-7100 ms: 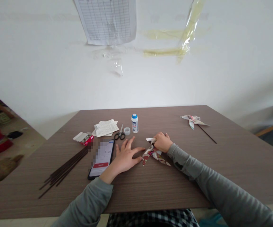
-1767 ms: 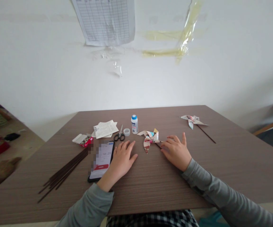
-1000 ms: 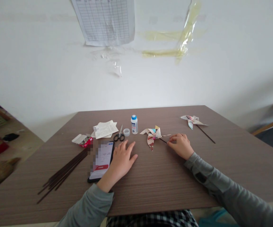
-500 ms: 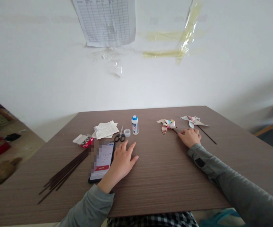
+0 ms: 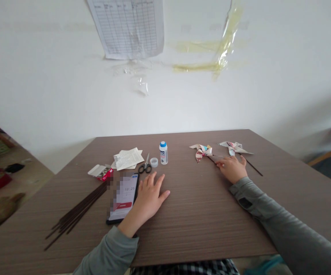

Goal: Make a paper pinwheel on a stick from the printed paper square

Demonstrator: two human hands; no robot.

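My left hand (image 5: 148, 195) lies palm down with its fingers spread, beside the right edge of a phone (image 5: 122, 202) whose screen is lit. It holds nothing. Over to the right, my right hand (image 5: 232, 168) pinches the dark stick of a paper pinwheel (image 5: 202, 151); the hand hides most of that stick. A second paper pinwheel (image 5: 234, 147) lies just behind the hand, its thin dark stick stretching toward the right. Both pinwheels are flat on the table (image 5: 194, 214).
Left of the phone lie several dark sticks (image 5: 76, 212) and an open red-and-white box (image 5: 101, 172) of small items. Behind are paper pieces (image 5: 128, 158), scissors (image 5: 146, 166), a clear round cap (image 5: 154, 162) and a blue-capped white bottle (image 5: 163, 153). The wall (image 5: 200, 103) borders the table's back.
My right hand has shifted slightly to the right, and one finger on its far side now sticks up. The pinwheels stay in place. My left hand has barely moved.
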